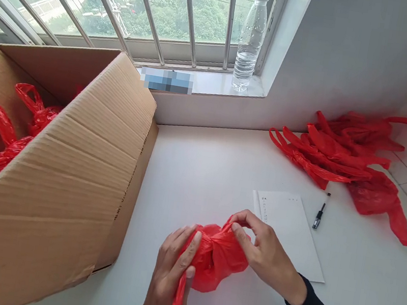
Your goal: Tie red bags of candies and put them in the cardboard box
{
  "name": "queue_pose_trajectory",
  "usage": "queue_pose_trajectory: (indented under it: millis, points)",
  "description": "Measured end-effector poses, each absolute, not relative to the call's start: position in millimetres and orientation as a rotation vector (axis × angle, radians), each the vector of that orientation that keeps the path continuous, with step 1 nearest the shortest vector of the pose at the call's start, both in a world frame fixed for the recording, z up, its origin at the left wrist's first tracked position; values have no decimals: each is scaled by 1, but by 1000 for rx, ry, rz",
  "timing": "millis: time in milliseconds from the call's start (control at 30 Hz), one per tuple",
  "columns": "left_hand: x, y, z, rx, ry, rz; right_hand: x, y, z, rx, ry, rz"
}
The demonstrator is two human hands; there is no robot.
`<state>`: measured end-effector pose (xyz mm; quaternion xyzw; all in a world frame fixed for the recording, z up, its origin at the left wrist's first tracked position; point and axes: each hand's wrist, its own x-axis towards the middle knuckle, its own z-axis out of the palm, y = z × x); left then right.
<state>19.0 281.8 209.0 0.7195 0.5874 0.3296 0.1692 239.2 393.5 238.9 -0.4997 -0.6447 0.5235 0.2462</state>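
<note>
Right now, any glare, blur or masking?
Head view: strong daylight through the metal-barred window washes out the top left; a pixelated patch masks part of the white windowsill; the top-right corner goes dark; the crinkled red plastic bag between the left hand and right hand looks fairly sharp.

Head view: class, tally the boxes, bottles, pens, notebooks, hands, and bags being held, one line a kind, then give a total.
Box: 1
Bottle: 1
Pen: 1
Notebook: 1
Left hand plus right hand: 2
Held bag: 1
Total: 7
</note>
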Motion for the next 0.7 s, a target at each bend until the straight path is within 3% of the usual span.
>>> queue_pose_trajectory:
  millis: [233,400,700]
  points:
    - [3,257,193,1860,1883,825,248,391,212,-1509,-1661,1399]
    - [39,279,198,2250,1675,770,217,371,210,-1381,-1457,1397]
    - [62,286,137,2364,1725,484,194,352,139,-1416,-1712,1045]
